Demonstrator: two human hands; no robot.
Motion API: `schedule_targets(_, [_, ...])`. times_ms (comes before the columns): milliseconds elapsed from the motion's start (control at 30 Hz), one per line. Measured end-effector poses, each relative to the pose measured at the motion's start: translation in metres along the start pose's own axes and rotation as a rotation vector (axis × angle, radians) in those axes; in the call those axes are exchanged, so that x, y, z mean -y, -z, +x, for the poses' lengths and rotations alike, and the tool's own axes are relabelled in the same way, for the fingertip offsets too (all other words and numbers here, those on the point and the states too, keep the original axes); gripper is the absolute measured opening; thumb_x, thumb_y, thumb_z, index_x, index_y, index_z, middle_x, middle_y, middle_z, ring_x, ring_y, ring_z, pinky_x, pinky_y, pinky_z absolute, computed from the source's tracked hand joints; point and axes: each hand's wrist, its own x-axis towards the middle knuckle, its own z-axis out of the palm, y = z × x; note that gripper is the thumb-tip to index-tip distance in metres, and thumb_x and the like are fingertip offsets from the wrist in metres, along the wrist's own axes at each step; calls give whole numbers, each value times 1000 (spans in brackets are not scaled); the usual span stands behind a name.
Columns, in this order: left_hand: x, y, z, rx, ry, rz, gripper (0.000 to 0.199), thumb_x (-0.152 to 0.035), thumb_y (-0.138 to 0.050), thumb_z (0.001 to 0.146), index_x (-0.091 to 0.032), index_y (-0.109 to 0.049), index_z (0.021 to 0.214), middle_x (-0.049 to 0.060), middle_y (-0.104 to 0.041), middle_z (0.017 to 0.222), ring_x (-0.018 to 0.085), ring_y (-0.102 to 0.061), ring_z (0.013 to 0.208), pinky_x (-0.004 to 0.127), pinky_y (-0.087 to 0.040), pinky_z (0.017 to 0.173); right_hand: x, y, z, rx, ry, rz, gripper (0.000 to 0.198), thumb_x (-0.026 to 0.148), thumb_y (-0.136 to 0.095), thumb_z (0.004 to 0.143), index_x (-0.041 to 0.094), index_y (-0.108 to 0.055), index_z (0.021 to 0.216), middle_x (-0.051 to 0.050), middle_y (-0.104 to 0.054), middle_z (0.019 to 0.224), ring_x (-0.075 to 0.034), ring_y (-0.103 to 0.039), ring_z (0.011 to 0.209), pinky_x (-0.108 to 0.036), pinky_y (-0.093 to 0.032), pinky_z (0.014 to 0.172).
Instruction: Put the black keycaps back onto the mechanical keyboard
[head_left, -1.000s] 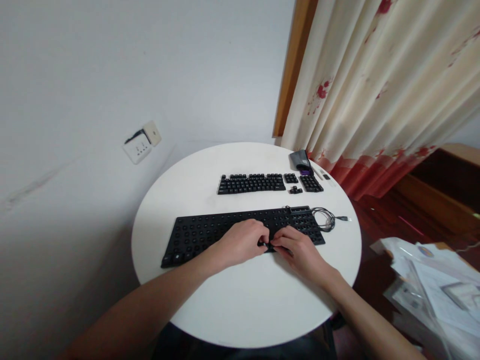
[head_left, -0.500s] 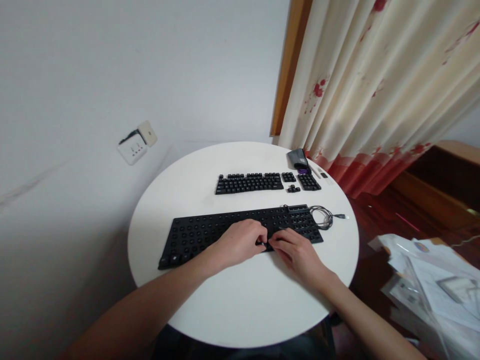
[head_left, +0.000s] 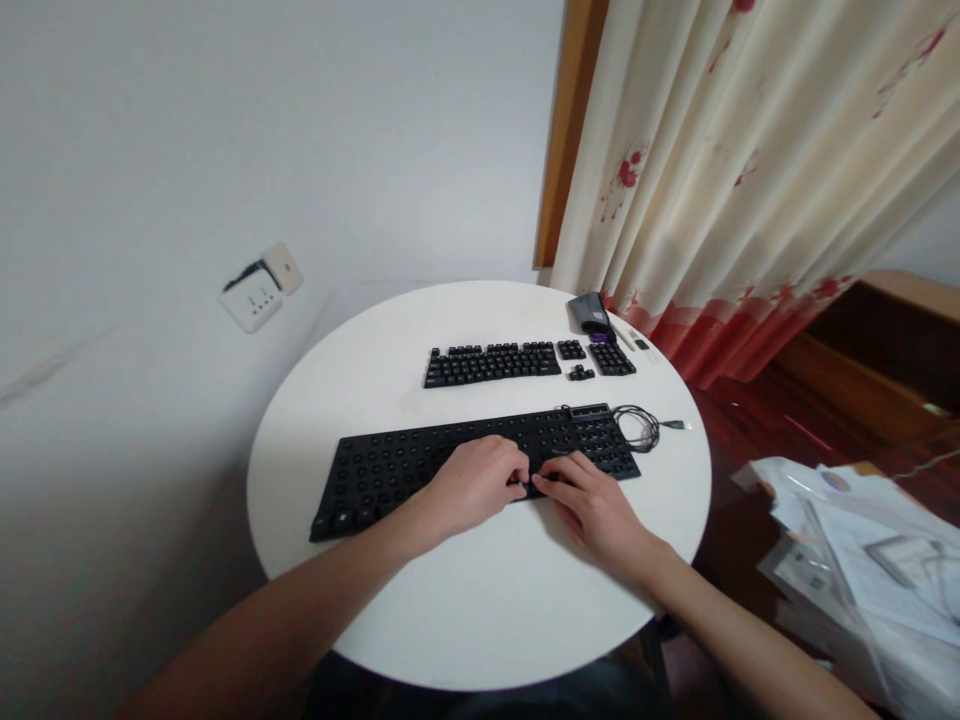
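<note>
A black keyboard [head_left: 397, 452] lies across the white round table, most of its key positions showing bare switches. Along its front left edge a few keycaps [head_left: 343, 519] are seated. My left hand [head_left: 480, 482] is closed, thumb and curled fingers at the front edge of the keyboard, right of its middle. Just beside it, my right hand [head_left: 592, 505] has its fingertips pinched together on the same front row. Whatever is between the fingers of either hand is too small and hidden to make out. Behind the keyboard, loose black keycaps [head_left: 491, 365] lie grouped in keyboard layout.
A coiled USB cable [head_left: 639, 430] lies at the keyboard's right end. Near the table's back right edge is a dark grey pouch [head_left: 589, 313] with small items beside it. Papers and plastic bags [head_left: 847, 545] are at the right. A wall socket [head_left: 253, 300] is at the left.
The whole view has shifted slightly, so the table appears a little further left. Both hands stay at the same place on the keyboard, with only slight finger movement.
</note>
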Motion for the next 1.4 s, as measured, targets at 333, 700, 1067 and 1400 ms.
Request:
schedule_targets(333, [-4,1,0,9,7,55,5,-28,-73,82,-23,-72,81,1,-68,86,20,-62,87,29,-44,73,1,0,1,-8,-9,2,47,-2,-49,79,19,-65,119,-11,-62,111,-24,-53,99,-40,-54,80])
schedule_targets(700, [-2,-3,0,9,7,75,4,-27,-72,82,-24,-74,80,2,-71,83,22,-62,85,32,-45,75,-1,-4,-2,-47,-14,18,49,-2,-50,80,21,-65,121,-11,-61,108,-24,-54,97,-39,-54,76])
schedule_targets(1067, [-2,7,0,31,5,30,8,-28,-69,84,-25,-76,83,2,-70,86,20,-60,86,30,-43,72,-1,-2,-1,-41,-17,8,51,-3,-50,79,22,-65,121,-10,-60,106,-23,-53,95,-38,-53,75])
schedule_targets(1400, [0,4,1,-24,57,-25,8,-28,-67,85,-22,-71,81,2,-67,86,19,-60,85,29,-43,73,-3,-2,-1,-28,-28,-5,50,-2,-51,81,23,-65,122,-9,-59,101,-23,-53,92,-37,-53,72])
